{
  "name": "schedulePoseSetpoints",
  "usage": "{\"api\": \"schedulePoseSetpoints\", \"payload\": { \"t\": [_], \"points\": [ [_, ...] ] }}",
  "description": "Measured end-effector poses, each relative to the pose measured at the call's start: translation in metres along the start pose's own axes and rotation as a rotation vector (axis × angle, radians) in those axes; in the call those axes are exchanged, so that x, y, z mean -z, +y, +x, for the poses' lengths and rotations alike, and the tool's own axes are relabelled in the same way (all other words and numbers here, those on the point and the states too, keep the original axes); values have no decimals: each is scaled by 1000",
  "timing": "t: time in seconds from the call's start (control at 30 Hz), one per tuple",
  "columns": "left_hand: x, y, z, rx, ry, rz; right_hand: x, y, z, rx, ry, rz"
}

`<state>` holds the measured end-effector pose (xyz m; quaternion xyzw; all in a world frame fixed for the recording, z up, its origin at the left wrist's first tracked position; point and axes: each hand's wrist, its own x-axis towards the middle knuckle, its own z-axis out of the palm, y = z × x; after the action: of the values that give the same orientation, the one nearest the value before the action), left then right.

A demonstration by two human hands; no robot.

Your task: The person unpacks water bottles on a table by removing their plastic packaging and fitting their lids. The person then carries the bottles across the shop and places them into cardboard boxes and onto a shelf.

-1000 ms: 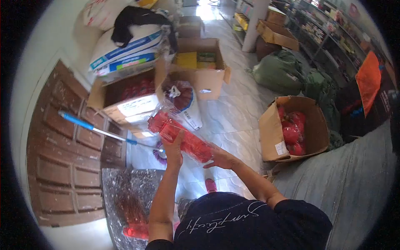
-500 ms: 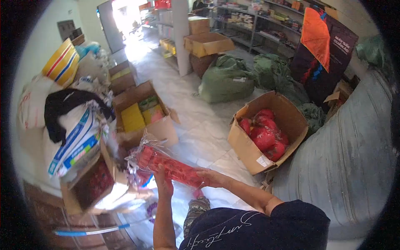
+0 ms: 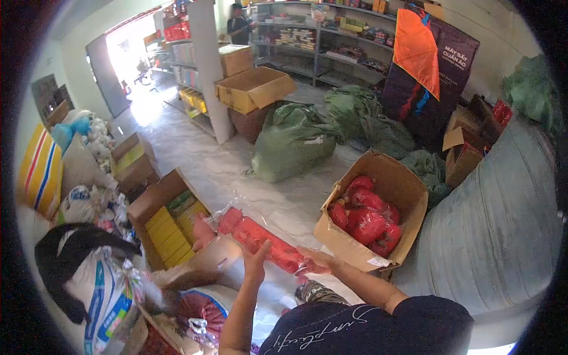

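A long red bundle (image 3: 251, 234) in clear plastic wrap lies tilted across both hands, its upper end to the left. My left hand (image 3: 255, 260) holds it from below near the middle, thumb against its side. Around the lower right end is my right hand (image 3: 319, 261), fingers partly hidden by the wrap. Right of the bundle stands an open cardboard box (image 3: 414, 222) with several red plastic-wrapped items (image 3: 367, 219) inside.
An open box (image 3: 142, 207) with yellow packs stands at the left, near a white sack (image 3: 109, 302) under black cloth. Green bags (image 3: 296, 142) lie ahead. A large grey bale (image 3: 491, 225) is at the right. A person (image 3: 239, 26) stands by the far shelves.
The view has swung rightward, away from the brown door, toward the box of red items. Both hands still hold the red bundle, now closer to that box.
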<state>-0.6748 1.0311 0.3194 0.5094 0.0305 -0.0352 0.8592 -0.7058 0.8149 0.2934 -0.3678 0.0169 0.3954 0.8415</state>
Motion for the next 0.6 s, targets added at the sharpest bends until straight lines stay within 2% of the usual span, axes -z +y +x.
{"api": "schedulePoseSetpoints", "payload": {
  "t": [0.07,0.2,0.3,0.4,0.6],
  "points": [
    [-6,-8,42,54,-8,-26,33,-14,25,-40,153,-17],
    [-8,-41,138,187,-38,-109,69,-79,61,43,160,-95],
    [-27,-40,203,176,-57,-104,88,-137,85,107,148,-100],
    [-52,-21,256,63,-58,-75,118,-179,125,42,131,-198],
    [-41,-11,342,62,-4,-23,146,-229,211,-27,126,-299]
  ]
}}
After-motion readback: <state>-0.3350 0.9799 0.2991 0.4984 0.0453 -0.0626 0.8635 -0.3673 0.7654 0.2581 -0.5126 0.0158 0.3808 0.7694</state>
